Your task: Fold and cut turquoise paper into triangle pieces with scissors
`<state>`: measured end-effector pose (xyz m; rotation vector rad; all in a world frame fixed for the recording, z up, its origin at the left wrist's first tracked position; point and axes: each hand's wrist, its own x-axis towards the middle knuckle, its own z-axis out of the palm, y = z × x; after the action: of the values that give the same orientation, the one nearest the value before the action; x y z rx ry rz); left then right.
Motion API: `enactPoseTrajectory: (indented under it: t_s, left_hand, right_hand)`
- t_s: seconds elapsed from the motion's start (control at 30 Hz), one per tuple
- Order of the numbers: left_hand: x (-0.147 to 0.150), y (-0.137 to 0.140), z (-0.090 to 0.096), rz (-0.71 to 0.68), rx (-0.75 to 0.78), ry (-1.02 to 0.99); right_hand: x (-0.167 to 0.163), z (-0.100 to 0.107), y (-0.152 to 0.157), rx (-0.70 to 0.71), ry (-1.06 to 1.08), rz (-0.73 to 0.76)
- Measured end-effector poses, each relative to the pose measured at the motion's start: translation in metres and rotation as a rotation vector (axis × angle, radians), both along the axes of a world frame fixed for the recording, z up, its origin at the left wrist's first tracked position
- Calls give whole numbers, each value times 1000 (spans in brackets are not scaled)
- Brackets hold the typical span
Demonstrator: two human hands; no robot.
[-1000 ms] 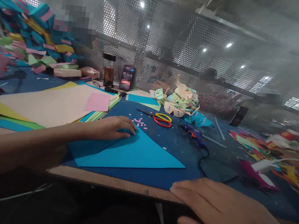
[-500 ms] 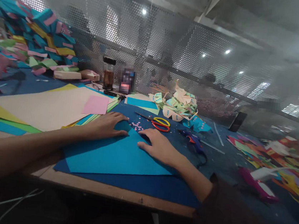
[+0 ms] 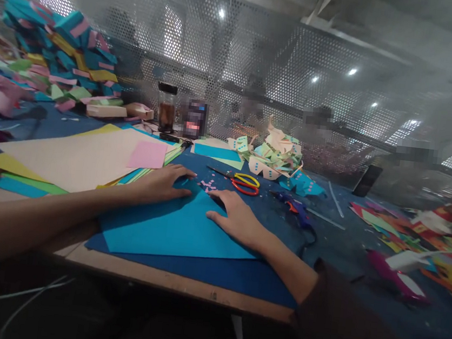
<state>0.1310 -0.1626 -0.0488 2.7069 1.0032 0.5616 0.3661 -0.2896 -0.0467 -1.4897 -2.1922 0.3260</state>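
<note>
A blue sheet of paper (image 3: 170,228) lies flat near the table's front edge, its far end narrowing between my hands. My left hand (image 3: 167,184) rests on the sheet's left side, fingers stretched and thumb apart. On the right side lies my right hand (image 3: 238,220), palm down, also with fingers extended. Just beyond the fingertips are several tiny pink paper bits (image 3: 208,185). Scissors (image 3: 244,182) with yellow and red handles sit farther back, open-bladed or not I cannot tell. A blue glue gun (image 3: 295,209) lies to the right of my right hand.
Large cream sheets (image 3: 68,154) and a pink square (image 3: 148,155) lie left. Behind stand a lidded jar (image 3: 166,111) and crumpled paper pieces (image 3: 274,153). A phone (image 3: 367,180), a magenta glue gun (image 3: 397,279) and coloured scraps (image 3: 375,222) are right. Paper shapes (image 3: 68,53) pile back left.
The camera view has shifted slightly, so the scene sits a little higher and farther right. Both hands stay on the blue sheet, fingers barely moved.
</note>
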Motion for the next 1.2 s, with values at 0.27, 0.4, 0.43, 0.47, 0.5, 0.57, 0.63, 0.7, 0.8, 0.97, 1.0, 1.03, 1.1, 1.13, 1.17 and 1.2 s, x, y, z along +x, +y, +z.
enactPoseTrajectory:
  t_s: [0.27, 0.4, 0.43, 0.47, 0.5, 0.57, 0.63, 0.7, 0.8, 0.97, 1.0, 1.03, 1.1, 1.13, 1.17, 1.2]
  left_hand:
    - [-1, 3, 0, 28, 12, 13]
    - [0, 6, 0, -11, -31, -27]
    - [0, 6, 0, -13, -40, -33]
    - [0, 7, -1, -14, -48, -38]
    - [0, 8, -1, -17, -58, -42]
    - [0, 10, -2, -25, -72, -54]
    - [0, 11, -3, -30, -80, -71]
    - [0, 10, -2, -25, -88, -88]
    - [1, 7, 1, -7, -111, -93]
    - [2, 3, 5, -27, -118, -94]
    - [3, 3, 5, -32, -116, -92]
    - [3, 3, 5, -36, -115, -86]
    - [4, 3, 5, -44, -117, -68]
    - [4, 2, 5, -48, -117, -60]
    - [5, 2, 5, -52, -114, -54]
    - [5, 1, 5, -55, -110, -51]
  right_hand:
    - [1, 2, -1, -11, 0, 33]
    - [0, 2, -1, -6, -20, 35]
    - [0, 2, -1, -4, -23, 34]
    - [-1, 2, -1, -2, -24, 32]
    - [-1, 2, -1, 0, -24, 31]
    - [-1, 2, -2, 4, -20, 33]
    - [-1, 2, -2, 7, -18, 36]
    - [0, 2, -1, 8, -22, 39]
    - [0, 1, 0, 8, -26, 42]
    - [1, -1, 0, 21, -13, 43]
    - [1, -1, 0, 21, -13, 43]
    - [0, -1, 0, 20, -13, 43]
    - [0, 0, 0, 15, -17, 43]
    - [0, 0, 0, 14, -19, 42]
    - [0, 0, 0, 13, -22, 41]
    - [0, 0, 0, 12, -23, 41]
